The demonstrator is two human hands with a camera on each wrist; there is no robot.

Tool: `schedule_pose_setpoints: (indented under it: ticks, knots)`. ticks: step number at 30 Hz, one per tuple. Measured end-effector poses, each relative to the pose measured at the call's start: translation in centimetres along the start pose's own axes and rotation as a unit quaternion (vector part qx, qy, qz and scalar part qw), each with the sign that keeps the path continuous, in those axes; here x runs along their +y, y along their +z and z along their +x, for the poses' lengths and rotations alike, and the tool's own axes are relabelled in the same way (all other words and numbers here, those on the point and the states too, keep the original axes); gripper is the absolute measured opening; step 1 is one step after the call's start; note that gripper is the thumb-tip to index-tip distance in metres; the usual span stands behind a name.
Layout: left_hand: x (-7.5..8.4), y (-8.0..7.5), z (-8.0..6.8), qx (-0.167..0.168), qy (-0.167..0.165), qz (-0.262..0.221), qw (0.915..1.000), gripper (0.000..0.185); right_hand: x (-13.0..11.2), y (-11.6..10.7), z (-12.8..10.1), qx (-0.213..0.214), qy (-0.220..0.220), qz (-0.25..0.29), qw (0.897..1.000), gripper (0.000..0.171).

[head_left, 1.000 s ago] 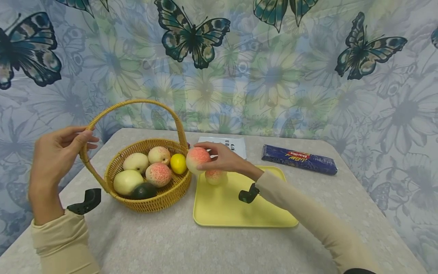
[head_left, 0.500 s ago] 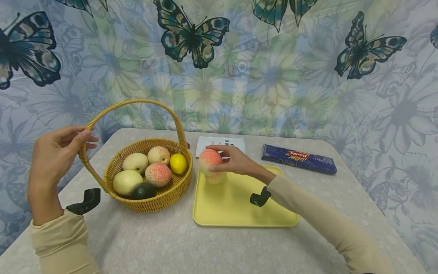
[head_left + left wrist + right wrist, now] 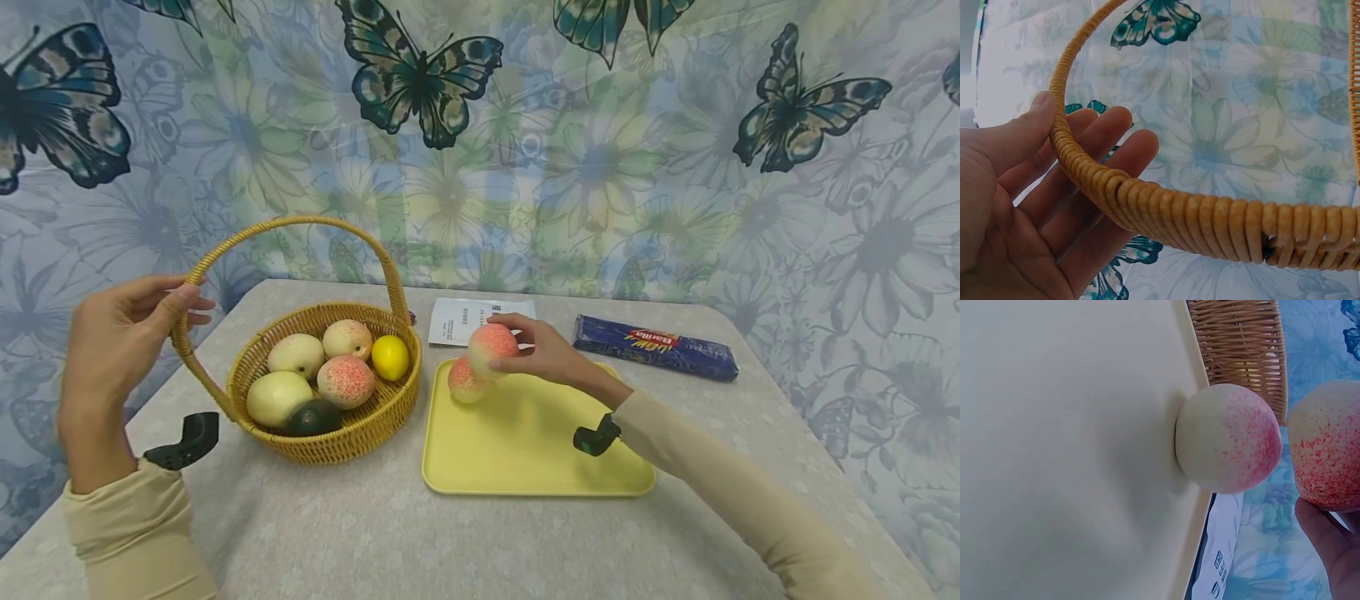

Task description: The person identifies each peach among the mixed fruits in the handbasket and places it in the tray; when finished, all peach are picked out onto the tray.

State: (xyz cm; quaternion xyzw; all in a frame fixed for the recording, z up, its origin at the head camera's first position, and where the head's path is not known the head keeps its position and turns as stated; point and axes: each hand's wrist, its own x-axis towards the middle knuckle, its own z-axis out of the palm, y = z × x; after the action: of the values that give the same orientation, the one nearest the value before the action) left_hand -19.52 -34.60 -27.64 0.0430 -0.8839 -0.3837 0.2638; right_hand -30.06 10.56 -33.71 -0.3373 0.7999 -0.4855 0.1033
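We saw the right hand [image 3: 547, 354] gripping a pink-speckled peach [image 3: 492, 347], fingers curled round its far side, holding it above the far left corner of the yellow tray [image 3: 540, 467]. A second peach [image 3: 462, 383] lay on the tray in that corner, just below and to the left of the held one; in the right wrist view it sat against the tray's rim, and the two fruits looked close but, as far as we could judge, not touching.

The left hand [image 3: 123, 337] held the arched handle [image 3: 300, 225] of the wicker basket [image 3: 330, 442] near its left foot. In the left wrist view the thumb pressed one side of the handle and the fingers lay loosely curved behind it.

The basket stood just left of the tray and held two pale fruits, two more peaches, a lemon [image 3: 390, 357] and a dark green fruit [image 3: 315, 418]. Behind the tray lay a white printed sheet [image 3: 461, 319], and to its right a blue pasta packet [image 3: 656, 348], all on a grey mottled table [image 3: 375, 542].
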Motion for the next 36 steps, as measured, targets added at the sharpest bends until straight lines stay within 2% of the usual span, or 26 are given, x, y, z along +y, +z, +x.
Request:
schedule_pose_setpoints:
  ticks: [5,14,27,36]
  knots:
    - [0.0,0.0,0.0,-0.001,0.0,0.002,1.0,0.047,0.0,-0.6,-0.9,0.014,0.007,0.007,1.0,0.061]
    - [-0.1,0.0,0.0,-0.002,-0.005,0.005,1.0,0.049,4.5,-1.7,-1.2,0.028,0.031,0.009,0.999,0.063]
    - [0.0,0.1,-0.2,-0.002,-0.017,0.008,0.9998,0.05,7.3,-2.6,-2.6,0.028,0.063,-0.033,0.997,0.062]
    - [-0.1,0.1,-0.1,0.001,-0.018,0.012,0.9998,0.05,8.1,-2.2,-2.9,0.017,0.079,-0.044,0.996,0.064]
